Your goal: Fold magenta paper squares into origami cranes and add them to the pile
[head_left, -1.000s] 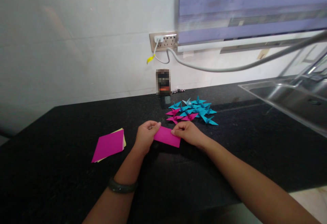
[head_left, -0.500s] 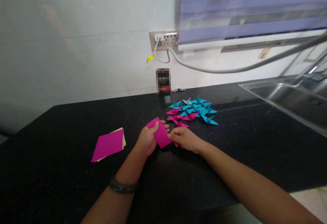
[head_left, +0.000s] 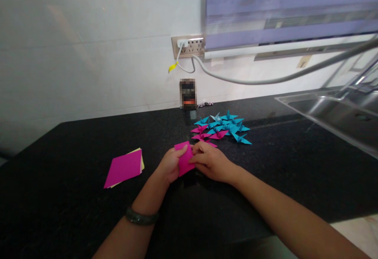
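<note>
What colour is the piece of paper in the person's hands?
The paper is bright pink, close to magenta; the head view shows it best.

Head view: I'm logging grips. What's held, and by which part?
Small pink paper: the left hand holds its left side, the right hand its right edge.

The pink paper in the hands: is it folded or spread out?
Folded: the pink paper, held by the left hand and right hand, makes a far narrower rectangle than the flat pink sheet nearby.
</note>
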Motion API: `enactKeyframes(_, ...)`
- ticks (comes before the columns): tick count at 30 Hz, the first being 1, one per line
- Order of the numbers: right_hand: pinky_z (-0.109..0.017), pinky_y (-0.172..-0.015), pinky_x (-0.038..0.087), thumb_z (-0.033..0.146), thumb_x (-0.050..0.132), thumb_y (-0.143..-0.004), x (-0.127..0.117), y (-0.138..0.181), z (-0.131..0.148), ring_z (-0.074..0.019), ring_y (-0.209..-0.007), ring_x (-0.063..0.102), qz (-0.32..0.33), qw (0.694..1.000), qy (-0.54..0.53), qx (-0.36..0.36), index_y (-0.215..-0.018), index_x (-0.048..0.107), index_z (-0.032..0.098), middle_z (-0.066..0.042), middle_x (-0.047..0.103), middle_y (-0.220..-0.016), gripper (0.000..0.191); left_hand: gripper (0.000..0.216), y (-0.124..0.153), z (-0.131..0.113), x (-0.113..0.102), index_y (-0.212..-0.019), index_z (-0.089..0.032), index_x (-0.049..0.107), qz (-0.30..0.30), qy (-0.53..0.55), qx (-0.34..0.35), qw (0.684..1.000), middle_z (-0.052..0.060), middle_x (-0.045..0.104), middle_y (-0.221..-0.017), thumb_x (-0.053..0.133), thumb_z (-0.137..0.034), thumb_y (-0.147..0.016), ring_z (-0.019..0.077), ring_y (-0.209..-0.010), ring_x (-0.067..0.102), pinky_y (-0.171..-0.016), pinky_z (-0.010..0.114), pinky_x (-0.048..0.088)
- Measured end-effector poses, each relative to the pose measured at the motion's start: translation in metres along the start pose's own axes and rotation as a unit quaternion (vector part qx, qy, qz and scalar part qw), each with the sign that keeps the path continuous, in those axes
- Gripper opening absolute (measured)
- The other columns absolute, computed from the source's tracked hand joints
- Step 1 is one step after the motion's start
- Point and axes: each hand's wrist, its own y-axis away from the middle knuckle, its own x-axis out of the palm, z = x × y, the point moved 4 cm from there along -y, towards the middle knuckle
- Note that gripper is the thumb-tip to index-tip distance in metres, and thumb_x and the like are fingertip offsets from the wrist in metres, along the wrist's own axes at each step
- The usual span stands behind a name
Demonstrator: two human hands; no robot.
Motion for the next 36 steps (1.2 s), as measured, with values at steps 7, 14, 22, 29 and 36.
enactKeyframes(7, -0.025, -0.068, 0.04, 0.023, 0.05, -0.084, 0.007, -0.002, -0.013, -0.0134, -0.074, 0.051, -0.017, 0.994, -0.047, 0.094, -0.075, 0.062, 0.015, -0.005, 0.057, -0.075, 0.017, 0.014, 0.001, -0.005, 0.0, -0.087, -0.008, 0.063, 0.002, -0.025, 0.041, 0.999, 0.008, 0.067, -0.078, 0.053, -0.016, -0.08, 0.0125, -0.062, 0.062, -0.056, 0.023, 0.051)
enactKeyframes(14, -0.021, -0.053, 0.031, 0.024, 0.055, -0.077, 0.014, 0.003, -0.032, -0.009, -0.055, 0.043, -0.065, 0.955, -0.106, 0.27, -0.059, 0.052, 0.016, 0.002, 0.049, -0.057, 0.02, 0.037, 0.001, 0.0, 0.005, -0.087, -0.008, 0.061, -0.005, -0.044, 0.038, 0.998, 0.008, 0.064, -0.074, 0.044, -0.042, -0.085, 0.013, -0.058, 0.059, -0.052, 0.028, 0.053)
enactKeyframes(22, -0.02, -0.05, 0.03, 0.02, 0.055, -0.074, 0.017, 0.003, -0.033, -0.0085, -0.051, 0.042, -0.07, 0.943, -0.132, 0.298, -0.056, 0.048, 0.017, 0.003, 0.049, -0.053, 0.019, 0.039, 0.003, 0.002, 0.006, -0.091, -0.009, 0.063, 0.057, -0.154, 0.067, 0.984, 0.008, 0.066, -0.084, 0.075, -0.03, -0.061, 0.0134, -0.069, 0.061, -0.064, 0.026, 0.052)
enactKeyframes(29, -0.021, -0.052, 0.032, 0.026, 0.048, -0.08, 0.016, 0.003, -0.034, -0.0097, -0.054, 0.044, -0.067, 0.947, -0.106, 0.294, -0.062, 0.052, 0.016, 0.001, 0.051, -0.057, 0.02, 0.028, -0.001, 0.003, 0.003, -0.09, -0.01, 0.064, 0.016, -0.177, 0.072, 0.981, 0.01, 0.065, -0.087, 0.066, -0.031, -0.07, 0.0162, -0.074, 0.061, -0.061, 0.028, 0.053)
enactKeyframes(36, -0.021, -0.049, 0.028, 0.022, 0.047, -0.077, 0.022, 0.006, -0.036, -0.0088, -0.051, 0.043, -0.015, 0.952, -0.074, 0.296, -0.059, 0.05, 0.017, 0.002, 0.051, -0.055, 0.018, 0.029, -0.002, 0.003, 0.001, -0.088, -0.01, 0.065, 0.015, -0.294, 0.086, 0.952, 0.006, 0.064, -0.068, 0.06, -0.034, -0.073, 0.0126, -0.056, 0.057, -0.048, 0.023, 0.047)
